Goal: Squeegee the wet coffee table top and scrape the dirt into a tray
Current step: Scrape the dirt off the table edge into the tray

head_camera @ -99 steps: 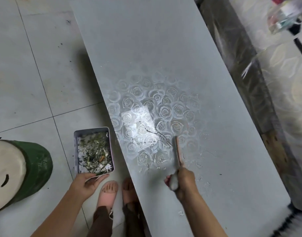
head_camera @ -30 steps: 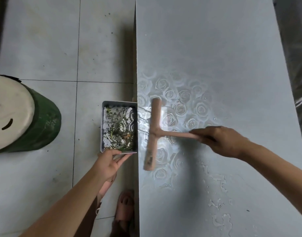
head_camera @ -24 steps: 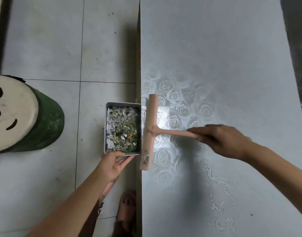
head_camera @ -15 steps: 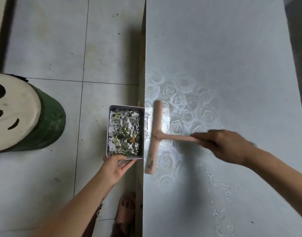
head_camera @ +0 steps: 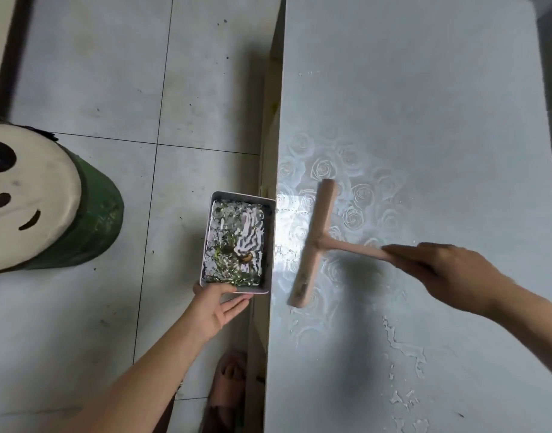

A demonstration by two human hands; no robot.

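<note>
A pale grey coffee table top (head_camera: 424, 104) with an embossed rose pattern fills the right half of the view, wet with a bright sheen near its left edge. My right hand (head_camera: 449, 270) grips the handle of a pink T-shaped squeegee (head_camera: 315, 245), whose blade lies on the table a little in from the left edge. My left hand (head_camera: 216, 304) holds the near end of a metal tray (head_camera: 205, 245) against the table's left edge. The tray holds dirty water with green and brown bits.
A green stool with a cream smiling-face seat (head_camera: 34, 198) stands on the tiled floor at the left. My feet in pink slippers (head_camera: 227, 385) are by the table's near left edge. Water streaks (head_camera: 402, 345) lie on the near right of the table.
The squeegee reached the table's left edge beside the tray and has since drawn back to the right. My left hand keeps the tray at the edge; its water is rippling now.
</note>
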